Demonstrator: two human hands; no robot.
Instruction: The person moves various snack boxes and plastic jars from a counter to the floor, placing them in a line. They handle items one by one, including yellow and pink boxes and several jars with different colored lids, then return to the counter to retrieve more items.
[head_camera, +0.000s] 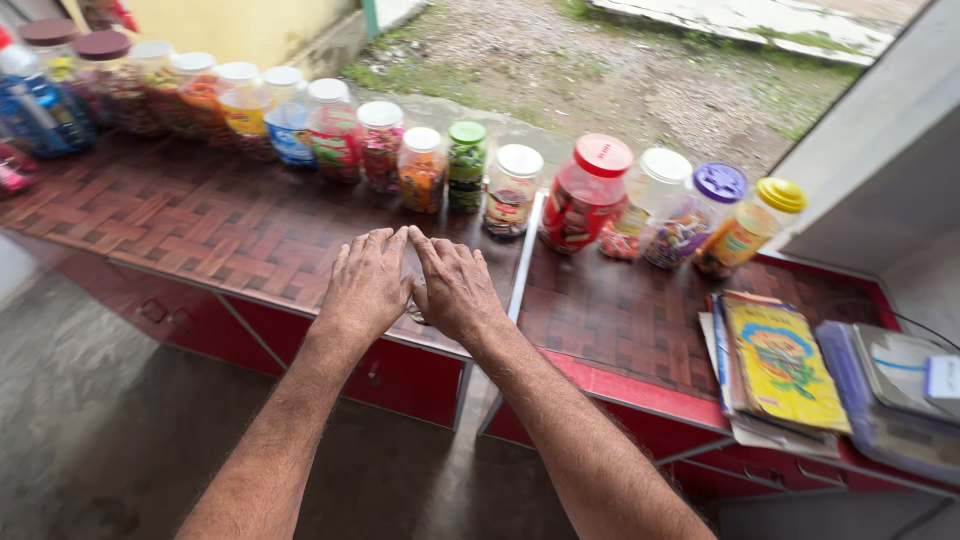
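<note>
Both hands are resting flat near the counter's (200, 235) front edge, left hand (368, 283) touching right hand (455, 288), fingers together, gripping nothing; jars (420, 168) are lining the back edge.

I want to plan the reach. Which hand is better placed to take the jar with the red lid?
Probably the right hand. It lies flat on the counter on the side of the red-lidded jar; the left hand lies farther away.

Jars (420, 165) line the counter (230, 235) behind both hands (410, 285).
</note>
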